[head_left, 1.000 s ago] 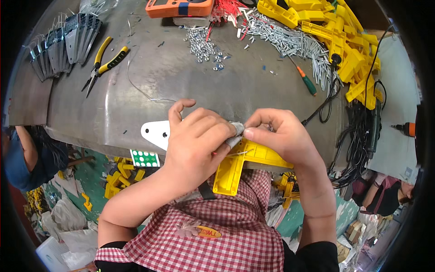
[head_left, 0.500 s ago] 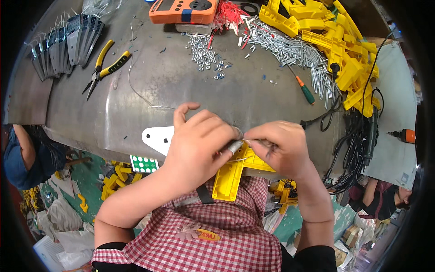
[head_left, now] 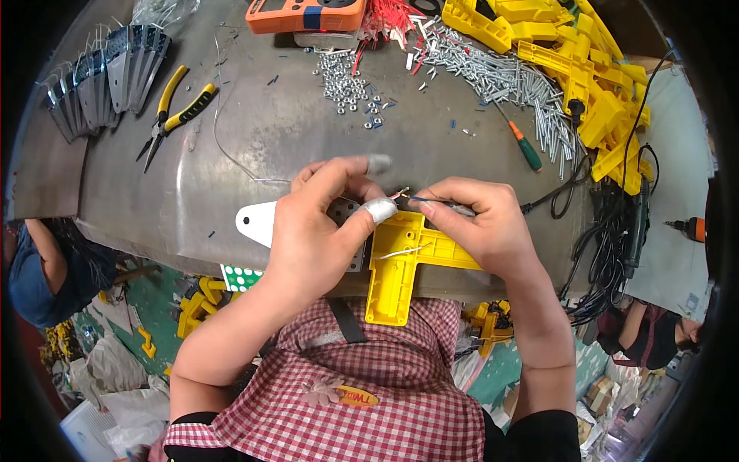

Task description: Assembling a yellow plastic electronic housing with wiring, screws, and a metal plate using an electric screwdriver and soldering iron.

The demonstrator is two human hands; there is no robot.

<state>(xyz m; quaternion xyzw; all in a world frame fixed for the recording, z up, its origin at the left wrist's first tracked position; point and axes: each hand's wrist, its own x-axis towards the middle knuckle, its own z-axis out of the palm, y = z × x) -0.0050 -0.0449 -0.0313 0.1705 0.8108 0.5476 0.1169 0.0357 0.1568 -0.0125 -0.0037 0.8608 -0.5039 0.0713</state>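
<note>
While left hand (head_left: 319, 219) pinches thin red wire (head_left: 396, 195), right hand (head_left: 483, 223) grips dark wire (head_left: 420, 199), hollow yellow plastic casing (head_left: 389, 292) below

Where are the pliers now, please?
In the head view, the pliers lie on the left of the table, between the grey strips and the wire.

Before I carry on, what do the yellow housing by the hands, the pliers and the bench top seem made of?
Yellow housing: probably moulded plastic, semi-gloss, from its even colour and thin ribs. Pliers: likely satin steel at the grey, tapered nose; the thick yellow-and-black grips look like plastic or rubber. Bench top: seemingly worn sheet metal, from its grey sheen and scuffs; perhaps coated.
</note>
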